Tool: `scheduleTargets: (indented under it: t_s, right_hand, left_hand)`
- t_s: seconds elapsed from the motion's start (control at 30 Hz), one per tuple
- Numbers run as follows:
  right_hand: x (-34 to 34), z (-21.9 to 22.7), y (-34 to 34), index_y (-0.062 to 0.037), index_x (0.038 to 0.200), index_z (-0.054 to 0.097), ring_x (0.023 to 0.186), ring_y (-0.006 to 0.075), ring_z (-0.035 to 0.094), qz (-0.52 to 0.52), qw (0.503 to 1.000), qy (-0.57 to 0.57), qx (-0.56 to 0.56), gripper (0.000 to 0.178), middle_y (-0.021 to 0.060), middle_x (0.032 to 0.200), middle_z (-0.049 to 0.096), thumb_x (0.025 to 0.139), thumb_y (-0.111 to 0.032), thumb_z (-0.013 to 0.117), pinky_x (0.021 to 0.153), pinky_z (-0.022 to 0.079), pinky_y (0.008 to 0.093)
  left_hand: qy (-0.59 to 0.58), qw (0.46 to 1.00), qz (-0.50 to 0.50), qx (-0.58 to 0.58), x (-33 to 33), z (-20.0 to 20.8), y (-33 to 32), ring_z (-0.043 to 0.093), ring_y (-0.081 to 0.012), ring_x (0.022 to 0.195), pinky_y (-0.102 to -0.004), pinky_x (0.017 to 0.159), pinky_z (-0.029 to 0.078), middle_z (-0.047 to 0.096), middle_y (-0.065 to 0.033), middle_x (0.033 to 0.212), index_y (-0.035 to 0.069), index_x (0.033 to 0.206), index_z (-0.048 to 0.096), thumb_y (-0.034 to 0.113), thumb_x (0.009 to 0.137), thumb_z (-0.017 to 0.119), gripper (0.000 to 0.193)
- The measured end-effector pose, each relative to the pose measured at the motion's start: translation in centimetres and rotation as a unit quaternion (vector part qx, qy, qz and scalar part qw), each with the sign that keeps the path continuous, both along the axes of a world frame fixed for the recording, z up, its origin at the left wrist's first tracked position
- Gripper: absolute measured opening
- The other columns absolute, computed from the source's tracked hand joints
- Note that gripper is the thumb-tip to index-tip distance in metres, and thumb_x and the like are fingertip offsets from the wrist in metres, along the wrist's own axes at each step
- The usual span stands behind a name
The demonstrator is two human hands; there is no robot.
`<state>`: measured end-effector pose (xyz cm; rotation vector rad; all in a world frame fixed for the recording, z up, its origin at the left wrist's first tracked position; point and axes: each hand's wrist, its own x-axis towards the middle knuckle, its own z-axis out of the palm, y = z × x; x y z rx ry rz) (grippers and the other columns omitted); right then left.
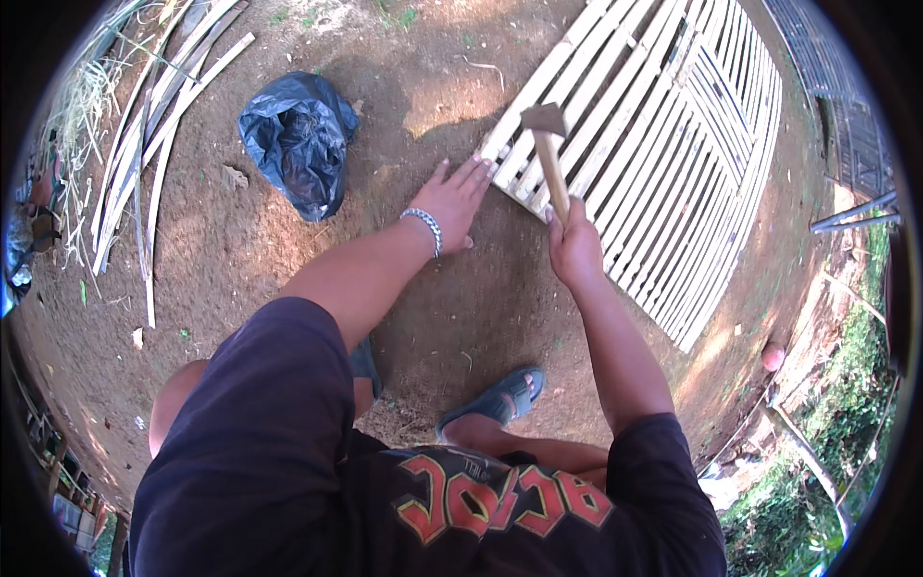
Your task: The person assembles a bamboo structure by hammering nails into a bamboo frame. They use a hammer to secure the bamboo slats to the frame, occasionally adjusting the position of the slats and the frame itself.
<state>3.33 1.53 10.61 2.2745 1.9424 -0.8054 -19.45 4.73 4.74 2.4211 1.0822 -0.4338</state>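
Observation:
My right hand (578,245) is wrapped round the wooden handle of a hammer (553,173). Its head is raised over the near left end of a panel of pale bamboo slats (663,159). My left hand (454,204) reaches out with fingers stretched, the fingertips touching the corner of the panel's outermost slat. A chain bracelet (425,229) circles that wrist. Whether a nail lies under the left fingertips is too small to tell. The panel lies on the ground, its slats running away from me, with crosspieces joining them.
A dark plastic bag (300,139) sits open on the bare dirt left of my hand. Long split bamboo strips (159,144) lie farther left beside dry straw (82,144). My sandalled foot (495,402) is near the panel. A reddish round object (773,357) and greenery (817,462) are at right.

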Motion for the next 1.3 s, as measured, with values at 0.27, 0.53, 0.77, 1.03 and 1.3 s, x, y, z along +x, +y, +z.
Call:
scheduleTargets:
  t_s: [0.27,0.53,0.77,1.03,1.3]
  right_hand:
    - [3.4,0.3,-2.9,-0.0104,0.133,0.050,0.104,0.0475,0.068,-0.036,0.989,-0.020,-0.144,0.033,0.0257,0.114,0.071,0.105,-0.028,0.056,0.091,0.053,0.0559]
    - [19.2,4.2,-23.4,-0.0152,0.144,0.048,0.117,0.0393,0.063,0.051,0.986,-0.048,-0.148,0.050,0.0177,0.124,0.062,0.097,-0.019,0.063,0.096,0.053,0.0496]
    - [16.9,-2.9,-36.6,-0.0098,0.146,0.047,0.120,0.0402,0.057,-0.183,0.978,-0.057,-0.083,0.064,0.0181,0.127,0.056,0.089,-0.021,0.073,0.100,0.050,0.0516]
    - [17.7,-3.8,-29.0,-0.0083,0.148,0.049,0.132,0.0391,0.050,-0.267,0.964,0.020,-0.007,0.067,0.0186,0.136,0.052,0.093,-0.037,0.074,0.112,0.039,0.0539]
    - [23.0,-7.7,-24.5,-0.0108,0.160,0.034,0.150,0.0353,0.033,-0.274,0.953,-0.123,0.034,0.084,0.0166,0.161,0.035,0.095,-0.053,0.067,0.124,0.022,0.0593]
  left_hand:
    - [0.019,1.000,0.001,0.000,0.9,0.7,0.7,0.010,-0.0266,0.163,-0.0505,0.131,0.015,0.013,-0.0129,0.175,0.002,0.167,0.010,0.054,0.086,0.077,0.117]
    - [-0.114,0.990,0.081,0.024,1.9,-1.5,0.3,0.022,-0.0329,0.159,-0.0478,0.130,0.019,0.026,-0.0208,0.170,-0.003,0.159,0.035,0.044,0.088,0.076,0.094]
    - [-0.237,0.878,0.415,-0.015,6.4,-5.1,-0.3,0.050,-0.0423,0.139,-0.0434,0.120,0.035,0.052,-0.0315,0.149,-0.013,0.148,0.046,0.034,0.089,0.078,0.082]
    - [-0.241,0.619,0.706,-0.247,6.3,-6.7,7.4,0.063,-0.0256,0.089,-0.0376,0.073,0.050,0.071,-0.0095,0.114,0.010,0.127,0.071,0.051,0.091,0.073,0.054]
    - [-0.339,0.545,0.709,-0.291,4.0,0.8,8.7,0.058,-0.0175,0.080,-0.0338,0.072,0.046,0.070,-0.0021,0.101,0.015,0.115,0.070,0.046,0.096,0.072,0.037]
